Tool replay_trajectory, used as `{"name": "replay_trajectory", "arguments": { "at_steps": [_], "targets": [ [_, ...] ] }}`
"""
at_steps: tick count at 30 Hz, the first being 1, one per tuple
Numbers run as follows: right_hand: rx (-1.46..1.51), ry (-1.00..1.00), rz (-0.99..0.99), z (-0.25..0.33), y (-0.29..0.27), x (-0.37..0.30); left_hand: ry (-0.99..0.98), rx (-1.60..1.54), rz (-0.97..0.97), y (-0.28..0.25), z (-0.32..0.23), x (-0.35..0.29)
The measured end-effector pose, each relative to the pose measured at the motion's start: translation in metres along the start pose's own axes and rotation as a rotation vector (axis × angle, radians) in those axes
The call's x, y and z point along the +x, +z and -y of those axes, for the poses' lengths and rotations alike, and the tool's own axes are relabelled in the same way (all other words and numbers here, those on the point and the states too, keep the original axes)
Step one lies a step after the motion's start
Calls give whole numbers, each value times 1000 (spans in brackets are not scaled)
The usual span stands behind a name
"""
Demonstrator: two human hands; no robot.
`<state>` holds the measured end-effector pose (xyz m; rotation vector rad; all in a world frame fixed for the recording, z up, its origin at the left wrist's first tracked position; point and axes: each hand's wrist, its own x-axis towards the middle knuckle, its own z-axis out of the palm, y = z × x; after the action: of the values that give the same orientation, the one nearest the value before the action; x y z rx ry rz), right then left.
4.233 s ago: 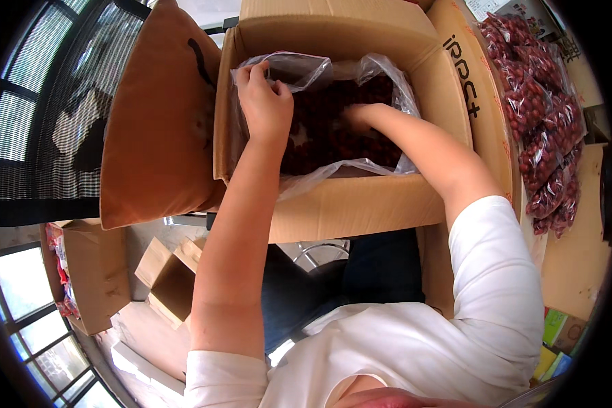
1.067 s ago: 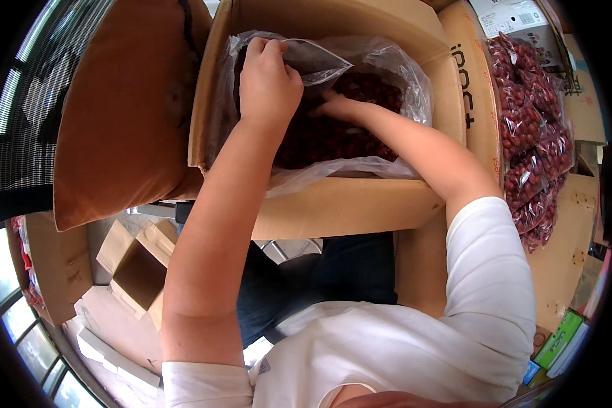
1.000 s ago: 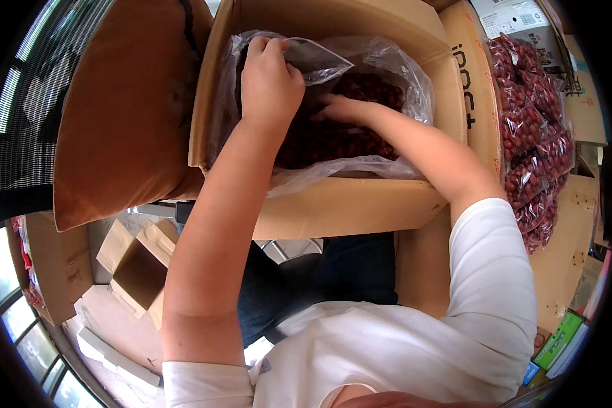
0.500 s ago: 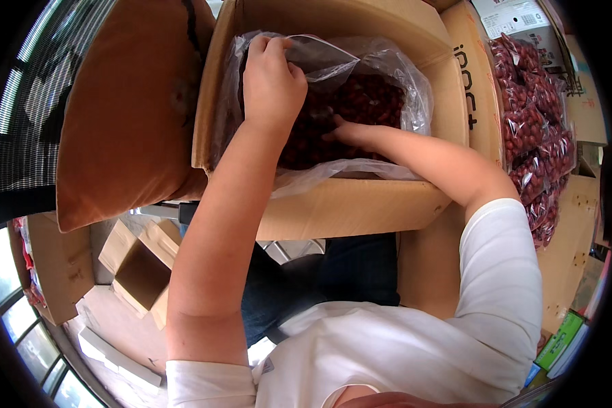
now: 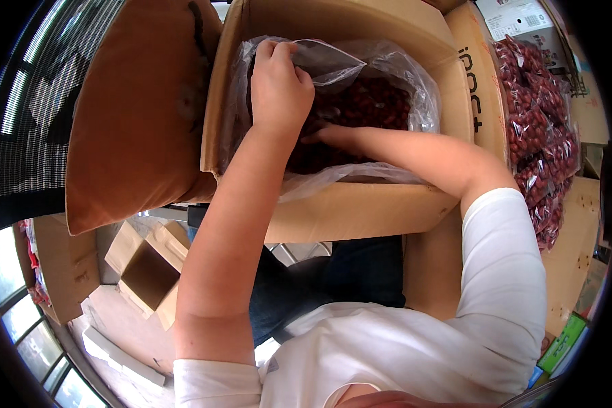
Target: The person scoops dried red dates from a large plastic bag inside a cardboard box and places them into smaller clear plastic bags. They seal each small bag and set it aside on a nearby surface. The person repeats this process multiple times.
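Observation:
A cardboard box (image 5: 364, 212), lined with a large clear plastic bag (image 5: 425, 92), holds many dark red dates (image 5: 377, 102). My left hand (image 5: 279, 88) is closed on the top edge of a smaller clear plastic bag (image 5: 330, 64) with a white rim, held inside the box at its left side. My right hand (image 5: 330, 136) reaches low into the box among the dates, beside the mouth of that smaller bag. Its fingertips are hidden in the dark, so what they grip cannot be seen.
Filled clear bags of red dates (image 5: 534, 129) are stacked on cardboard at the right. A brown cushion (image 5: 139, 122) leans against the box's left side. An open small carton (image 5: 149, 272) and a white strip (image 5: 122, 360) lie on the floor at lower left.
My right hand has shifted left through the dates, closer to my left hand and the smaller bag. My left hand keeps its hold on the bag's edge.

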<state>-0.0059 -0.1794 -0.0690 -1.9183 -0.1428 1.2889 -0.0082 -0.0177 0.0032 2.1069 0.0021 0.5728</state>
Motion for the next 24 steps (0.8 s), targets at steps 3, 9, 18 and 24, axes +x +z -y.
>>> {"name": "replay_trajectory", "arguments": {
  "at_steps": [3,9,18,24],
  "targets": [
    [254,-107,-58,-51,8,57,77,37,-45,4,1,0],
    [233,-333,23,-5,30,55,94,46,-95,4,7,-1],
    [348,-410,156,2,37,82,95,50,-92,0,5,-1],
    [471,-381,239,-3,34,95,79,43,-107,0,1,-1]
  ]
}}
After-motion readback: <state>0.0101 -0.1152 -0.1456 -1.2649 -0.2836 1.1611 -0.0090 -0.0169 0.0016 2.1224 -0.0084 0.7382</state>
